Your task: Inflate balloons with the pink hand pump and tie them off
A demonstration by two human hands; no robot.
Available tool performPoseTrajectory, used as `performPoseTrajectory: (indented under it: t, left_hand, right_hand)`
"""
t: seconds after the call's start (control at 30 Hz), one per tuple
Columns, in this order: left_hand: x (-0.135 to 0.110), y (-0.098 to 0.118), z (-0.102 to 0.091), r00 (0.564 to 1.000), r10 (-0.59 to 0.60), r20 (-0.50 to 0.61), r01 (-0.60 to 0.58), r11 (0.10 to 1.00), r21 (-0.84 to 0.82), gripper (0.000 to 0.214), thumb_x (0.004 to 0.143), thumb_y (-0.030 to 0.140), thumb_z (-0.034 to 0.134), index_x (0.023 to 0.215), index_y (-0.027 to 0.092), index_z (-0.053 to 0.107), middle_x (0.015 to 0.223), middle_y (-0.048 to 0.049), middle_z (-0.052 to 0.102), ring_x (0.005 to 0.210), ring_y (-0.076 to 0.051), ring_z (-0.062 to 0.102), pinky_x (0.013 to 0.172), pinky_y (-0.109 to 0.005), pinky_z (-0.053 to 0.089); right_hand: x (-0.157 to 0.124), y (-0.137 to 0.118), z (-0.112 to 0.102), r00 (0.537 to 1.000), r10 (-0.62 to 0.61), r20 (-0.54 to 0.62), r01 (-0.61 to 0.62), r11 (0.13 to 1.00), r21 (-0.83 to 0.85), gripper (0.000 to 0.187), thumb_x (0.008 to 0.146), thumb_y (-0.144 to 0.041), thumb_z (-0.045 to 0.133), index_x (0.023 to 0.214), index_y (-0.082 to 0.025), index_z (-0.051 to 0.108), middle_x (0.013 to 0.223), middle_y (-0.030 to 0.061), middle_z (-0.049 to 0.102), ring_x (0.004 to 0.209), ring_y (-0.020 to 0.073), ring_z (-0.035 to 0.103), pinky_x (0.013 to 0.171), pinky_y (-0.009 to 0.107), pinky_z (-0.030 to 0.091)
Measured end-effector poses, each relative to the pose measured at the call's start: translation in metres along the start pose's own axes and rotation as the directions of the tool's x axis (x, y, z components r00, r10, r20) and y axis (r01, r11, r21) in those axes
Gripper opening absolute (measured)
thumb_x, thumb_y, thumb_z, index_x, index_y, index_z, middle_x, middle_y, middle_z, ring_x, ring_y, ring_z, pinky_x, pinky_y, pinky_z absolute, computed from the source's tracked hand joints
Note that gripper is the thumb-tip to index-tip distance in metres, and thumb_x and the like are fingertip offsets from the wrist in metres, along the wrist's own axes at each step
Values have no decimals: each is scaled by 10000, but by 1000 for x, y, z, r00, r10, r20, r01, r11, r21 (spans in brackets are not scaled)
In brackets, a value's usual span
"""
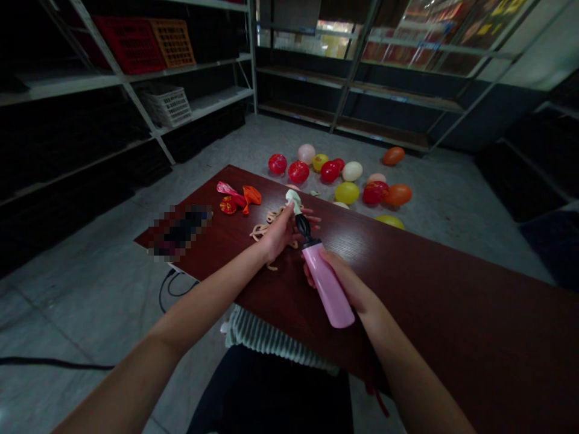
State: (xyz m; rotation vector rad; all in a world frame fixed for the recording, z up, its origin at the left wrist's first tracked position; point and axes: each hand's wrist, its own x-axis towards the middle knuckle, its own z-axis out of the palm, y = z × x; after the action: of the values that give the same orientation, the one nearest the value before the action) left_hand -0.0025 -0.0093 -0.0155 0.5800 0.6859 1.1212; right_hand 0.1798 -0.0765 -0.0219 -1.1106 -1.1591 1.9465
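Note:
My right hand (338, 274) is wrapped round a pink balloon hand pump (329, 286) with a black nozzle, tilted above the table. A limp pale green balloon (294, 198) sits over the nozzle's tip. My left hand (283, 230) pinches the balloon's neck at the nozzle with the thumb, while its other fingers stretch out behind. Beige curly strips (260, 231) lie on the table under and beside my left hand, partly hidden by it. Left of them lie several uninflated balloons, among them an orange one (251, 196) and a red-and-pink one (230, 191).
A dark red-brown table (434, 277) spans the front. A blurred dark object (183, 229) lies on its left end. Several inflated balloons (347, 193) rest on the floor beyond. Metal shelves (298, 78) stand behind, and a white basket (169, 105) is on the left shelf. Cables (167, 289) hang at the left.

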Motion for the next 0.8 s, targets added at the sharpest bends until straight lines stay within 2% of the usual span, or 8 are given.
performPoseTrajectory:
  t: [0.1,0.2,0.27,0.4,0.5,0.63,0.73,0.8]
  left_hand:
    - [-4,13,3,989,-87,118,109,974,-196,528,1022,591,427,1062,132,684,767,-78,686,730,-213,699,720,-356,586]
    - [-10,27,8,969,-159,188,209,933,-292,544,936,660,560,980,135,698,528,34,455,479,-141,527,588,-323,554]
    - [-15,32,14,974,-138,178,187,937,-296,503,872,643,675,897,141,683,494,75,339,411,-101,410,493,-269,483]
    - [-25,24,30,999,32,-2,-31,937,-349,446,801,535,813,759,161,573,509,97,300,412,-69,369,440,-205,383]
    - [-28,10,37,961,134,-242,-217,906,-363,496,819,515,804,690,173,469,498,102,307,397,-51,339,407,-174,326]
    - [-29,6,42,904,111,-412,-263,906,-333,552,938,528,661,624,189,358,448,99,257,349,-49,259,364,-174,243]
    - [-26,14,47,887,129,-444,-298,894,-335,579,971,534,601,602,197,308,425,91,238,330,-58,245,351,-188,221]
    - [-21,20,53,889,155,-431,-310,896,-319,606,950,556,620,587,203,286,414,86,240,323,-63,243,344,-198,214]
  right_hand:
    - [0,0,-2,999,19,49,-15,997,-73,476,841,-669,660,943,-206,704,742,37,698,617,158,614,586,295,492]
    - [0,-1,-3,997,13,79,-2,990,-138,460,838,-656,671,912,-203,681,745,25,697,623,150,617,596,288,493]
    - [0,-2,-3,996,3,89,10,988,-154,454,836,-653,673,915,-206,667,754,13,699,618,141,615,597,280,495]
    - [-1,-7,-1,998,-22,59,33,982,-187,478,808,-662,692,977,-216,663,779,3,705,619,141,629,599,278,502]
    - [-1,-10,1,997,-61,48,72,952,-298,553,781,-680,702,1084,-220,659,830,14,715,647,161,651,600,295,514]
    - [-6,-10,-1,973,-230,11,184,747,-639,545,807,-590,710,1200,-219,643,1114,79,730,891,222,688,754,346,524]
    - [-18,-4,-3,958,-279,-62,91,504,-859,610,745,-521,787,1243,-213,617,1125,92,735,967,272,686,797,363,488]
    - [-28,0,-4,944,-308,-117,22,412,-911,568,782,-494,761,1256,-226,599,1076,80,748,938,275,697,753,342,467]
